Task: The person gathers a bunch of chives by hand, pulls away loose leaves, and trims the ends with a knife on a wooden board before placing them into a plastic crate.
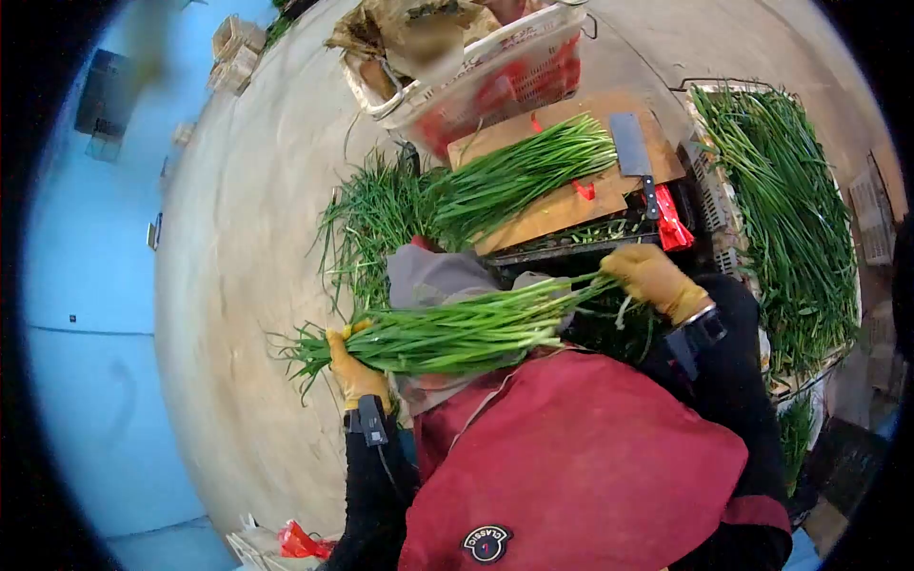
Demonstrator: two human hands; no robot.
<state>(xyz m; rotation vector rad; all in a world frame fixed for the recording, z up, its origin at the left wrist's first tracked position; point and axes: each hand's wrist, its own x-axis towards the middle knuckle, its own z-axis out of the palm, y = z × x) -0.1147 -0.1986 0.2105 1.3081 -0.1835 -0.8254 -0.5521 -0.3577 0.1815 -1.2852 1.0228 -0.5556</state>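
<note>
Across the lap, centre of the frame: one bundle of long green stalks [466, 328], leafy ends to the left, paler ends to the right, no tie visible. Left of centre: left hand [358, 373], yellow glove, fingers curled around the leafy end. Right of centre: right hand [657, 279], matching glove, fingers closed on a few thin stalks [592, 283] drawn out past the bundle's pale end. Beneath: maroon apron [581, 447]. Upper centre: cutting board [552, 219], bearing a second bundle [533, 171], red strips [584, 191] and a cleaver [628, 143], its black handle [651, 198] projecting past the near edge. Beside the board, to its left: loose pile of greens [376, 209]. Right of frame: crate [705, 181], heaped with more greens [781, 209]. Top centre: white basket [495, 84] with red areas. Hazards, as judged: a slack left grip would probably let the untied bundle fan out or slide off the lap; a hard pull by the right hand could snap the thin stalks or drag neighbours out of line; a raised right arm might catch the overhanging handle and tip the cleaver; spread leaf tips could tangle with the adjacent pile.
</note>
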